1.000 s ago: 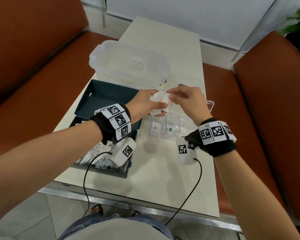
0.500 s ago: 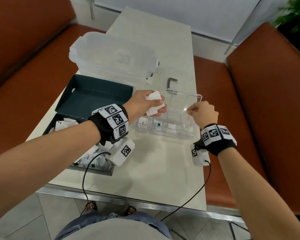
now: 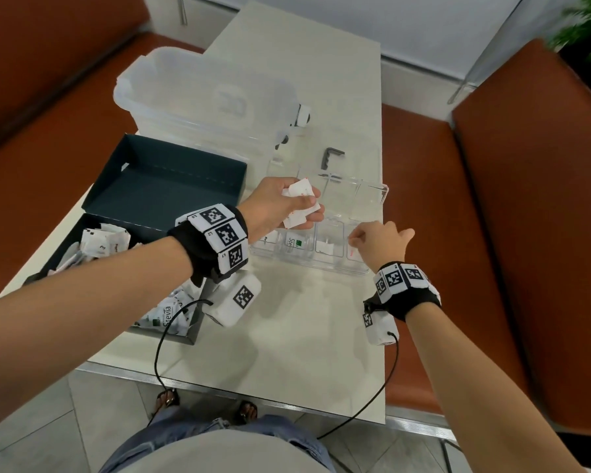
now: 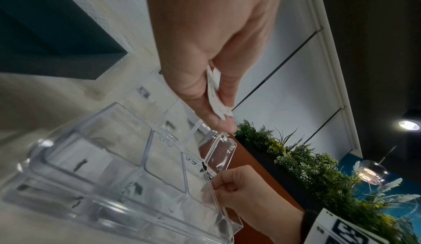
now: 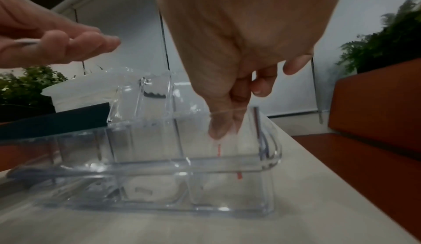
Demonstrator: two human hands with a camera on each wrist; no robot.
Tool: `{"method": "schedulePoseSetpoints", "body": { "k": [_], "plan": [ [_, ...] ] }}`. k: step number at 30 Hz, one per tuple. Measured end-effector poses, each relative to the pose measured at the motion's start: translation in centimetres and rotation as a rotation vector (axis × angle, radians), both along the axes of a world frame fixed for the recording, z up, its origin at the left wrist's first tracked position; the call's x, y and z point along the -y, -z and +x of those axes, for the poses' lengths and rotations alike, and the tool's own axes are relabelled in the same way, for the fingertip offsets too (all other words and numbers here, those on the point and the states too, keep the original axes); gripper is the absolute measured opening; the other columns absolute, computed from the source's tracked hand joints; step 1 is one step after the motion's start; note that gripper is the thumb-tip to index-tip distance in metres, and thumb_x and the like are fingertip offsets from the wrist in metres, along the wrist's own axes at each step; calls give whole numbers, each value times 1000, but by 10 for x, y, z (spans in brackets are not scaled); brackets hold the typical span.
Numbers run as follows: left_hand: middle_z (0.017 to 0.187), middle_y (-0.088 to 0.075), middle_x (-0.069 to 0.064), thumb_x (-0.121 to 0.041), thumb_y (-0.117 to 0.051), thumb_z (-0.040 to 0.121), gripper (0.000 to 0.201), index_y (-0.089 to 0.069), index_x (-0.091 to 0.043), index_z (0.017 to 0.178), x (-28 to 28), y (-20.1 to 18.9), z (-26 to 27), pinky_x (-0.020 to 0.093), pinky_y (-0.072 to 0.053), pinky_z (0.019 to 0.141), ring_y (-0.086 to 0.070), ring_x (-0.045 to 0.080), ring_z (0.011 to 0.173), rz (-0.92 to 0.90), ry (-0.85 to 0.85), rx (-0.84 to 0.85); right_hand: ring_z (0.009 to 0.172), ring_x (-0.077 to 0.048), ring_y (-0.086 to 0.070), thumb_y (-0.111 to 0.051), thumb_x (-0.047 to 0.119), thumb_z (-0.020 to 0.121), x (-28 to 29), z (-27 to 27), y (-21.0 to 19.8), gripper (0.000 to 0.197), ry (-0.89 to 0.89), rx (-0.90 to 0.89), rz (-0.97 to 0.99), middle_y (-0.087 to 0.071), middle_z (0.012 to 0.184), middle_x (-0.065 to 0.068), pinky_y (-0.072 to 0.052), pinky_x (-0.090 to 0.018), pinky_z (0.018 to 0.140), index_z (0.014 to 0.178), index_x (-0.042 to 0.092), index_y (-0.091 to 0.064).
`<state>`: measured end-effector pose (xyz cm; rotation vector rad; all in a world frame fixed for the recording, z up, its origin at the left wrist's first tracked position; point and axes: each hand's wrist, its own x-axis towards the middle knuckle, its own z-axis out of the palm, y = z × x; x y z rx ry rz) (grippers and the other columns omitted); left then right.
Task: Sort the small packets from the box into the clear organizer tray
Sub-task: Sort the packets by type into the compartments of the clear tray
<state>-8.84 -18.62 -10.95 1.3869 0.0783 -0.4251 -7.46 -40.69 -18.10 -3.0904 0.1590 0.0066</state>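
The right hand has thumb and forefinger pinched together on a small white paper packet with a red mark, lowering it into the near right-end compartment of the clear plastic organizer tray; the other fingers are loosely curled above the tray's rim. The packet hangs upright between the fingertips, partly inside the compartment — whether it touches the bottom cannot be told.

The left hand hovers above the left half of the tray, its thumb and fingers closed around a small bunch of white paper packets with red print; from the left wrist view the packets are pressed between thumb and forefinger, their edges poking out past the fingertips.

In the tray's near row, a white packet with a green label stands in the second compartment from the left, and another white packet lies in the one beside it. The tray's hinged clear lid stands open on the far side.

Left of the tray sits the open dark teal cardboard box, its near section heaped with more white sachets — some labelled Stevia. Behind it stands a translucent lidded plastic storage tub, and a small dark metal bracket lies just beyond the tray, all on the pale cream table between orange-brown upholstered benches
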Motion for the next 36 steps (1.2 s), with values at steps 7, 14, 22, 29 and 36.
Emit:
{"method": "schedulePoseSetpoints", "body": {
  "k": [7,14,22,29,36],
  "plan": [
    [105,-71,22,-5,-62,93,22,-62,1,114,7,1,5,32,-61,75,-73,26,90,10,16,-3,84,-17,-35,-51,24,95,4,4,8,25,-110,-116,-151,-67,90,12,-18,-40,79,89,39,-70],
    [105,-70,23,-4,-63,92,21,-62,0,112,6,0,8,32,-61,74,-72,27,88,-5,15,-14,101,-18,-47,-64,35,88,4,11,-2,18,-138,-245,-293,-68,99,11,-22,-46,96,105,40,-67],
    [112,-68,23,-13,-64,93,32,-58,1,121,5,-7,8,32,-61,73,-71,26,87,-58,47,-111,103,-18,-48,-68,40,85,2,6,-10,18,-140,-231,-211,-68,100,14,-22,-45,94,102,39,-69],
    [121,-63,26,5,-35,97,33,-52,4,125,-3,-15,10,39,-59,82,-68,31,102,-229,97,-275,81,-8,-57,-56,34,93,-19,-4,-69,16,-121,156,412,-68,92,13,-39,-32,84,101,32,-71],
    [114,-63,17,10,-46,96,30,-52,-1,123,-7,-14,7,32,-60,80,-68,24,98,-133,200,-123,71,-6,-67,-71,23,84,-64,-14,-98,28,-182,28,798,-72,86,-1,-53,-22,73,111,21,-66]
  ]
}}
